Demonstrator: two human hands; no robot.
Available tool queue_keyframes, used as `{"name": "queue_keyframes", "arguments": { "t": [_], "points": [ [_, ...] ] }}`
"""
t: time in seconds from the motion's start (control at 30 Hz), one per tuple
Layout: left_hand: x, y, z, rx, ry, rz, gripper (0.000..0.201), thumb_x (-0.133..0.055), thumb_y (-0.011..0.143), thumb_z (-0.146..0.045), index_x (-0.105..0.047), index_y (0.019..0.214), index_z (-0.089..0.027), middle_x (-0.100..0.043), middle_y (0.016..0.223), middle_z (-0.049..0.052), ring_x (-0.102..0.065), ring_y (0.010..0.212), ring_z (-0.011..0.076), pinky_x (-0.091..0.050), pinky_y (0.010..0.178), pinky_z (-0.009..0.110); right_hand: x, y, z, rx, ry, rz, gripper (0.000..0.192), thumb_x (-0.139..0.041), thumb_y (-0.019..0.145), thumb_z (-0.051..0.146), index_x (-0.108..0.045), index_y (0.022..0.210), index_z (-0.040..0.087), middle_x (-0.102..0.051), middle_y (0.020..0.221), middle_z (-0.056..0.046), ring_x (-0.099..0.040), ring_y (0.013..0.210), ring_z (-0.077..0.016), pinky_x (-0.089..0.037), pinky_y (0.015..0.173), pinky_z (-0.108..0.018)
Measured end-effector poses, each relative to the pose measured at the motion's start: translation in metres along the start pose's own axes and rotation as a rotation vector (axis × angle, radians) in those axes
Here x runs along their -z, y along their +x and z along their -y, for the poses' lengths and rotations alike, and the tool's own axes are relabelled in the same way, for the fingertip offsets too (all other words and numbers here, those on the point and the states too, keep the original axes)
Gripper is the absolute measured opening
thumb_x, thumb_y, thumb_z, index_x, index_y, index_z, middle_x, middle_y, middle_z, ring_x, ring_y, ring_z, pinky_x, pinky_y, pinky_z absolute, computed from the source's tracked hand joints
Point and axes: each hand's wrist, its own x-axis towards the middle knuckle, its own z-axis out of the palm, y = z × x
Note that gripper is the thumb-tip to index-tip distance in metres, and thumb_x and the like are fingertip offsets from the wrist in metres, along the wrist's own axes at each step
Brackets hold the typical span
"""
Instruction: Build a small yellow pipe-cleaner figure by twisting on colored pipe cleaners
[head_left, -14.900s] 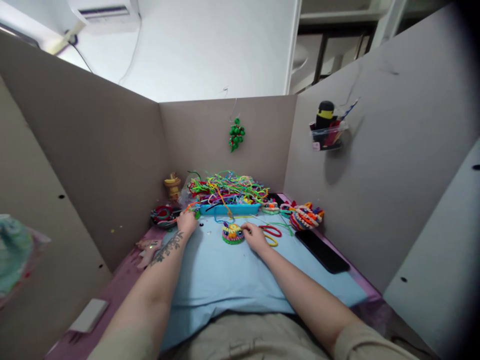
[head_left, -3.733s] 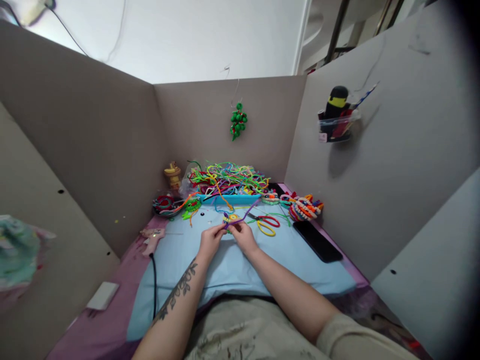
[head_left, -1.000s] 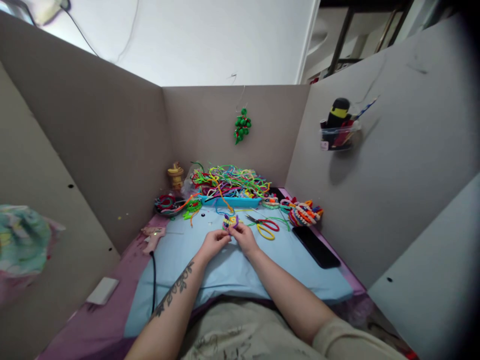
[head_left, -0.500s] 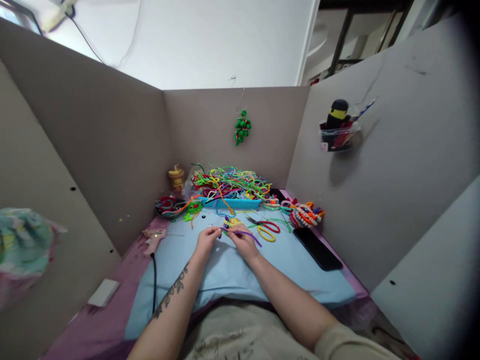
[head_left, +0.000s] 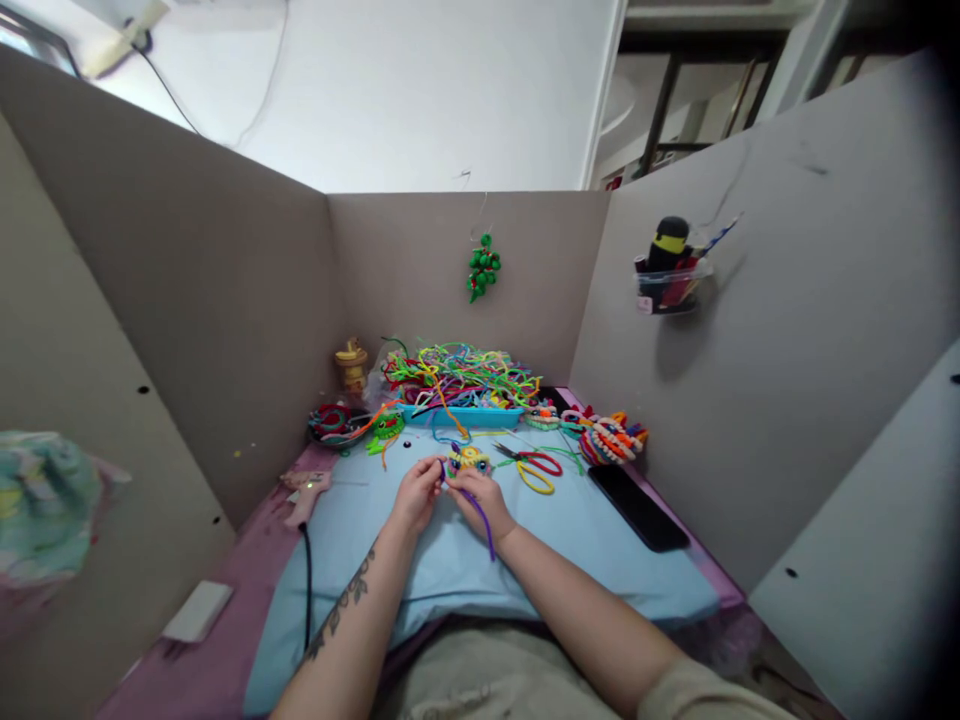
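A purple pipe cleaner point(head_left: 484, 523) runs between my two hands, its long free end hanging down over my right wrist. My left hand point(head_left: 417, 492) pinches its short end near a small purple bend. Closed on the same stem, my right hand point(head_left: 481, 497) has its fingertips almost against those of the left. Just beyond the fingers is a small yellow, green and pink pipe-cleaner figure point(head_left: 471, 459) with dark eyes; whether my fingers touch it, I cannot tell. Red-and-yellow-handled scissors point(head_left: 534, 468) lie open to its right.
A blue tray point(head_left: 480, 417) heaped with coloured pipe cleaners stands at the back. To the left are a green pipe-cleaner figure point(head_left: 388, 428) and a pink glue gun point(head_left: 306, 497) with a black cord. A black phone point(head_left: 637, 507) and a striped bundle point(head_left: 611, 440) lie right.
The purple pipe cleaner's free end has swung from pointing right to hanging down toward me. My hands have shifted slightly, and more of the yellow figure shows. The view has tilted up a little.
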Motion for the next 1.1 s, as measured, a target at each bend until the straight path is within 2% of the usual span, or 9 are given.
{"name": "queue_keyframes", "arguments": {
  "t": [0.17, 0.33, 0.43, 0.7, 0.87, 1.1],
  "points": [
    [-0.001, -0.003, 0.000, -0.078, 0.019, -0.008, 0.030, -0.074, 0.059, -0.032, -0.062, 0.077, -0.011, -0.055, 0.056, -0.002, -0.048, 0.050, 0.0054, -0.037, 0.049, 0.016, 0.002, 0.002, 0.005, -0.087, 0.026, -0.044, 0.016, -0.055, 0.080, 0.023, -0.066, 0.092, 0.021, -0.064, 0.086, -0.006, -0.059, 0.082, -0.0172, -0.047, 0.078, -0.031],
    [-0.003, -0.003, 0.005, -0.046, 0.102, -0.002, 0.030, -0.073, 0.058, -0.033, -0.062, 0.076, -0.012, -0.060, 0.062, 0.001, -0.055, 0.057, 0.0091, -0.041, 0.057, 0.020, 0.006, 0.004, 0.007, -0.242, 0.048, -0.136, 0.012, -0.059, 0.076, 0.029, -0.065, 0.082, 0.020, -0.064, 0.081, -0.004, -0.059, 0.078, -0.0170, -0.048, 0.074, -0.029],
    [-0.002, -0.003, 0.006, -0.010, 0.193, 0.011, 0.032, -0.072, 0.059, -0.035, -0.063, 0.081, -0.013, -0.063, 0.067, 0.002, -0.058, 0.063, 0.0121, -0.040, 0.056, 0.020, 0.009, 0.002, 0.005, -0.297, 0.071, -0.159, 0.013, -0.059, 0.076, 0.030, -0.064, 0.080, 0.020, -0.064, 0.080, -0.004, -0.060, 0.077, -0.0171, -0.048, 0.073, -0.029],
    [-0.002, -0.004, 0.006, -0.018, 0.236, 0.052, 0.029, -0.070, 0.059, -0.031, -0.060, 0.081, -0.015, -0.062, 0.071, 0.002, -0.059, 0.066, 0.0130, -0.038, 0.052, 0.019, 0.011, 0.000, 0.001, -0.324, 0.022, -0.169, 0.016, -0.052, 0.079, 0.029, -0.064, 0.081, 0.019, -0.064, 0.079, -0.004, -0.059, 0.076, -0.0168, -0.047, 0.073, -0.029],
    [-0.004, -0.004, 0.007, 0.007, 0.256, 0.058, 0.027, -0.071, 0.056, -0.026, -0.060, 0.077, -0.015, -0.061, 0.066, 0.001, -0.058, 0.061, 0.0125, -0.040, 0.052, 0.020, 0.007, 0.000, -0.008, -0.357, 0.154, -0.180, 0.021, -0.050, 0.079, 0.031, -0.061, 0.090, 0.017, -0.064, 0.082, -0.004, -0.059, 0.072, -0.0153, -0.048, 0.067, -0.026],
    [-0.006, -0.008, 0.005, -0.012, 0.334, 0.081, 0.026, -0.072, 0.056, -0.028, -0.063, 0.076, -0.014, -0.062, 0.066, 0.001, -0.057, 0.059, 0.0116, -0.039, 0.050, 0.019, 0.006, -0.001, -0.016, -0.416, 0.222, -0.176, 0.019, -0.052, 0.077, 0.031, -0.062, 0.083, 0.016, -0.064, 0.074, -0.003, -0.058, 0.066, -0.0146, -0.048, 0.063, -0.026]
  ]
}}
